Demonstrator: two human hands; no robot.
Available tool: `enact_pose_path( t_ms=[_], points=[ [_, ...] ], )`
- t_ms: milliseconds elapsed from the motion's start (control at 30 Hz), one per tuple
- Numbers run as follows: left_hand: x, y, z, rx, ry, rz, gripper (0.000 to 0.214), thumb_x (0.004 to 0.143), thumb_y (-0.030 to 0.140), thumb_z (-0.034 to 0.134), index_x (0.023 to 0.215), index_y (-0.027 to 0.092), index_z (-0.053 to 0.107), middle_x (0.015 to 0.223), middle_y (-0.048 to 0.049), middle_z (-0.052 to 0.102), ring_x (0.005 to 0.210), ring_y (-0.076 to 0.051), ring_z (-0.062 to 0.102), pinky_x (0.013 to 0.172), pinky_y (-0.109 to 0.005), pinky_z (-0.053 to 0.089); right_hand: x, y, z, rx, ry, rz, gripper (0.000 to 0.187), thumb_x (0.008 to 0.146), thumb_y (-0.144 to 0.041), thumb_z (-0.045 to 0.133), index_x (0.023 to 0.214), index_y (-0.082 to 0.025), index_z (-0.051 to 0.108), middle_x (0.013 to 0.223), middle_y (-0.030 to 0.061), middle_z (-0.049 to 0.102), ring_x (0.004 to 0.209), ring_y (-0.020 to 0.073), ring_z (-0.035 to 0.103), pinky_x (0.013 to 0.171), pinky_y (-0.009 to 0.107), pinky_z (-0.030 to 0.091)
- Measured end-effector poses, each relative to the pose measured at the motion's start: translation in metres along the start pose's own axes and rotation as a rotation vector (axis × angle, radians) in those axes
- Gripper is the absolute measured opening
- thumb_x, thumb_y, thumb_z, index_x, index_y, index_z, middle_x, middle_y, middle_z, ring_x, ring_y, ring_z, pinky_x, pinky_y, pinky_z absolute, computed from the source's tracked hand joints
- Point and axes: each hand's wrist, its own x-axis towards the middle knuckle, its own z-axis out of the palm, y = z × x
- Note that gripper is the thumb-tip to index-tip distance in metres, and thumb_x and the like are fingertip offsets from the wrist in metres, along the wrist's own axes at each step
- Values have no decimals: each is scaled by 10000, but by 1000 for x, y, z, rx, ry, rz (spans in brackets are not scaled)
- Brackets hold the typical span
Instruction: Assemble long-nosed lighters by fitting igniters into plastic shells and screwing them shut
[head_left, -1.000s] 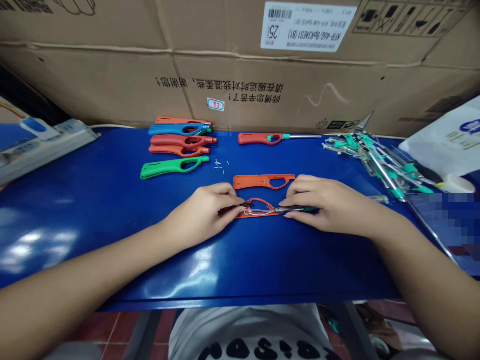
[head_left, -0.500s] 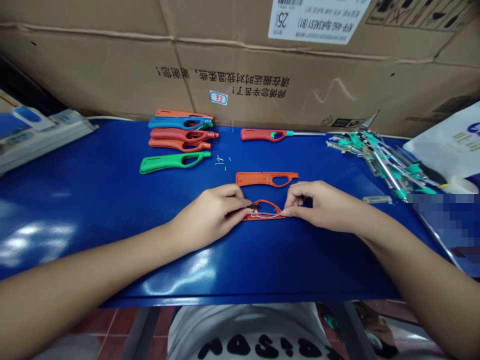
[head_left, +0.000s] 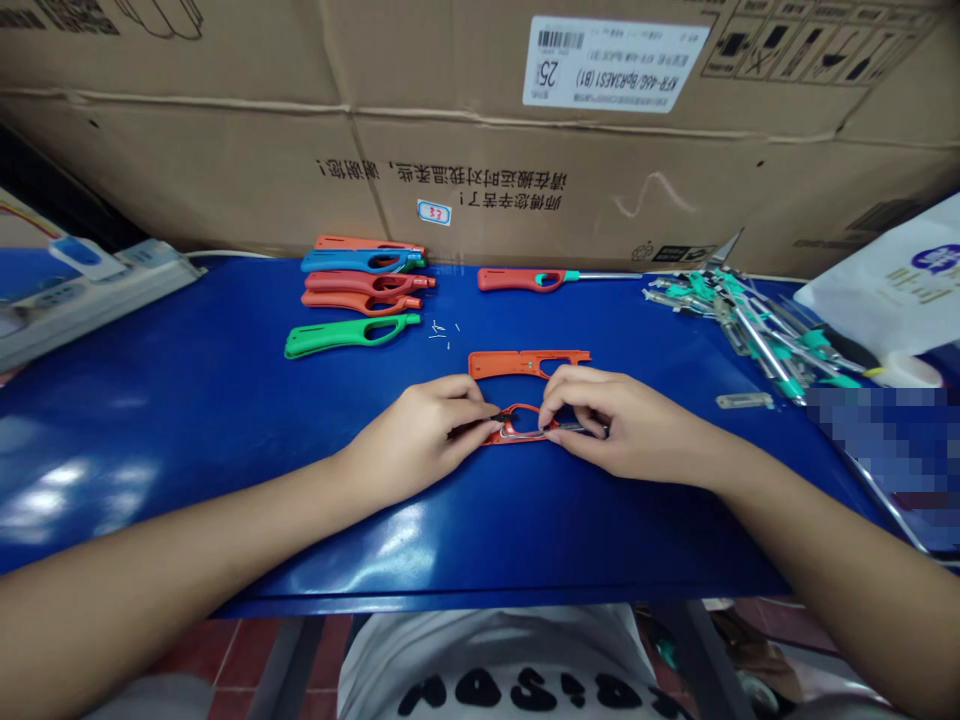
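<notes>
An orange lighter casing half [head_left: 491, 437] lies flat on the blue table in front of me. My left hand [head_left: 427, 430] is closed in a pinch at its handle end, holding it together with a small black part [head_left: 504, 415]. A thin pale wire [head_left: 521, 436] runs along the lower edge of the trigger opening. At the other end, the thumb and fingertips of my right hand [head_left: 637, 430] are closed on this wire, partly covering the casing. Just behind lies a second orange casing half [head_left: 499, 365], inner side up.
Several coloured lighter casings [head_left: 352, 334] lie at the back left, near small white bits [head_left: 439, 329]. A red lighter [head_left: 517, 280] with a metal tube lies at the back. Metal tubes with green parts [head_left: 750, 320] are piled right. A cardboard box [head_left: 247, 170] stands behind; a power strip [head_left: 112, 290] is left.
My right hand has moved left along the wire and now overlaps the trigger opening's right end. My left hand keeps its pinch. The view has tilted slightly upward.
</notes>
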Motion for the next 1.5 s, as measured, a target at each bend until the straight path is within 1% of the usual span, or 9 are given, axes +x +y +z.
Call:
enact_pose_path(
  t_ms=[200,367,567,733,833,967,1233,1333,1500],
  points=[
    [-1,0,0,-5,-1,-6,186,989,207,612,1069,149,769,929,-67,711,818,-155,689,757,-260,570,-4,-4,-7,-52,-92,3,123,880,-170,653,976,-236,692,1035,23,661,738,122,567,673,265,439],
    [-2,-1,1,-8,15,1,172,984,199,620,1060,147,766,935,-62,712,824,-155,690,769,-262,571,-7,-4,-7,-39,-93,-63,146,954,-209,597,981,-244,736,1061,42,674,907,160,641,789,290,480],
    [-3,-1,1,-3,22,10,165,969,180,636,1055,124,765,936,-71,711,816,-159,689,757,-263,568,-8,-4,-10,-57,-27,-87,242,972,-176,544,1150,-238,697,1084,47,713,916,161,655,790,283,489],
    [-2,0,1,3,17,3,174,977,195,629,1067,130,763,950,-75,719,839,-164,695,778,-270,576,-10,-2,-16,-130,76,-11,145,952,-219,574,1019,-232,702,947,32,724,751,156,613,703,294,453],
    [-3,-1,1,6,21,9,177,973,192,634,1070,121,765,947,-78,719,834,-166,695,772,-271,576,-9,2,-17,-151,44,33,97,938,-258,610,940,-230,703,925,31,727,826,182,639,745,307,444],
    [-3,-1,1,10,29,15,182,969,184,636,1076,114,766,949,-79,716,844,-171,697,771,-273,577,-7,6,-15,-152,-6,106,112,933,-299,632,887,-227,704,921,33,733,873,199,648,770,319,436],
    [-2,-1,2,-8,14,20,161,970,169,634,1047,116,765,954,-72,715,847,-162,700,769,-258,565,-1,7,-11,-66,-74,172,124,913,-279,656,818,-218,707,834,15,730,775,171,635,716,297,423],
    [-1,-2,1,-11,9,30,154,969,157,633,1050,128,760,964,-64,714,863,-159,700,779,-255,562,0,8,-12,-85,-77,157,133,920,-291,659,819,-214,698,849,21,731,793,178,637,730,303,421],
    [0,-4,-1,-8,-2,37,157,963,159,647,1070,128,758,960,-58,712,854,-151,696,775,-249,557,-2,10,-17,-65,-114,53,151,952,-335,648,903,-208,711,925,26,734,847,176,646,771,302,441]
  ],
)
